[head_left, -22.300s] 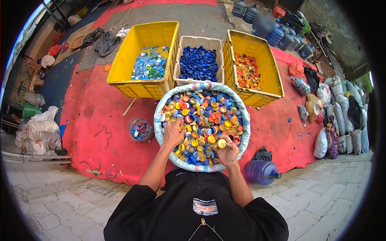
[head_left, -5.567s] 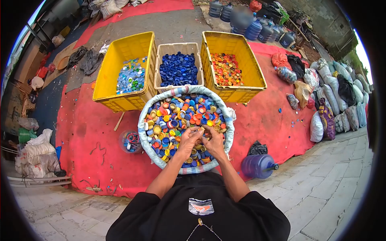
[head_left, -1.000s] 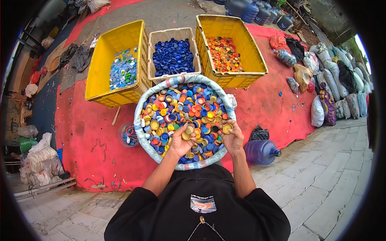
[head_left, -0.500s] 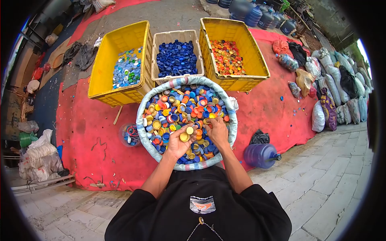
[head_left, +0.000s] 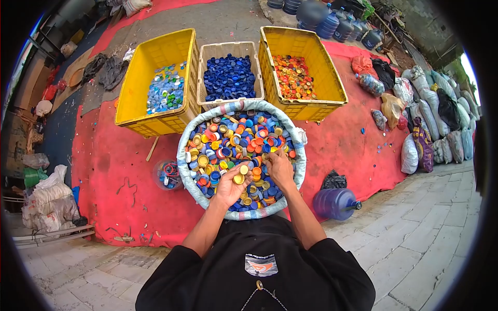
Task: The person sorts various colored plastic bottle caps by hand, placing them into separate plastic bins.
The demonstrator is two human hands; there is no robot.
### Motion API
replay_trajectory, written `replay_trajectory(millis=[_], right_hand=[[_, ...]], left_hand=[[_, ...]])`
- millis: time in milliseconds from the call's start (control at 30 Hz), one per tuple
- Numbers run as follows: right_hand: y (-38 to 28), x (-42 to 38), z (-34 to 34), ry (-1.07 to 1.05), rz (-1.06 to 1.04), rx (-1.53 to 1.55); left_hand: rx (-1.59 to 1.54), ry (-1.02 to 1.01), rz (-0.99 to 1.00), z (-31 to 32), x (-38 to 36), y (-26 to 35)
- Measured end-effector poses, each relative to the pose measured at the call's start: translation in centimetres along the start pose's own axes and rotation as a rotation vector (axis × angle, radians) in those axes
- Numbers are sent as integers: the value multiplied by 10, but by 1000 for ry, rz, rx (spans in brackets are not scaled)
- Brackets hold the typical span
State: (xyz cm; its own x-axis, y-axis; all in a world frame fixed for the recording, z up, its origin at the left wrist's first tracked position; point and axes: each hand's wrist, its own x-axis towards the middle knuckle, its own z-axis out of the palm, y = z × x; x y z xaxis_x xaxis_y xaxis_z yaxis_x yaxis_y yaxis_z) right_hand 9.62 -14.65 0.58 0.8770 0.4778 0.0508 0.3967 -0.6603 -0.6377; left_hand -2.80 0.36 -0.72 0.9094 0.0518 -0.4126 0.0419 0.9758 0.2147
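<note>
Closest to me is the wearer's black shirt (head_left: 254, 290), with both forearms stretching out from its sleeves. Through the head camera I see the left hand (head_left: 232, 187) turned palm up, its fingers curled around two yellow caps (head_left: 241, 175), one pale and one gold. To its right, the right hand (head_left: 280, 168) points down into the loose caps (head_left: 236, 137), fingers bunched; I can't tell whether they pinch one. Those mixed caps fill a round tub (head_left: 181, 155) with a pale, fabric-wrapped rim, and both hands are over it. On the red mat (head_left: 119, 171), I have a clear bucket (head_left: 164, 178) left of the tub and a purple jug (head_left: 332, 203) lying to its right. Just beyond, three crates stand side by side: the left yellow crate (head_left: 137, 78) with light blue, white and green caps, the white crate (head_left: 231, 48) with dark blue, the right yellow crate (head_left: 301, 46) with orange and red.
</note>
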Motion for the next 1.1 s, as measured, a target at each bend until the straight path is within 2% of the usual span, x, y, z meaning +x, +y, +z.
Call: replay_trajectory(millis=[133, 233, 333, 367, 567, 700, 833, 933, 967, 1100], right_hand=[[20, 2, 10, 88, -115, 163], [24, -5, -2, -149, 407, 845], [24, -10, -22, -194, 434, 1566], [21, -12, -28, -180, 475, 1664], [26, -19, -35, -152, 506, 1869], [20, -17, -45, -86, 585, 1966], [26, -14, -51, -85, 539, 2004], [32, -5, -55, -68, 475, 2022], [32, -3, -60, -38, 512, 2014], [46, 18, -70, 12, 494, 2064]], left_hand=[[36, 40, -6, 2, -2, 0], [51, 79, -15, 0, -1, -1], [139, 133, -9, 4, 1, -4], [167, 155, -11, 6, 2, -4], [281, 148, -46, 16, 13, -5], [231, 103, -31, 37, 23, -6], [122, 50, -58, 46, 41, -5], [121, 52, -28, 61, 58, -4], [123, -2, -22, 64, 66, -3], [206, -6, -18, 97, 100, 3]])
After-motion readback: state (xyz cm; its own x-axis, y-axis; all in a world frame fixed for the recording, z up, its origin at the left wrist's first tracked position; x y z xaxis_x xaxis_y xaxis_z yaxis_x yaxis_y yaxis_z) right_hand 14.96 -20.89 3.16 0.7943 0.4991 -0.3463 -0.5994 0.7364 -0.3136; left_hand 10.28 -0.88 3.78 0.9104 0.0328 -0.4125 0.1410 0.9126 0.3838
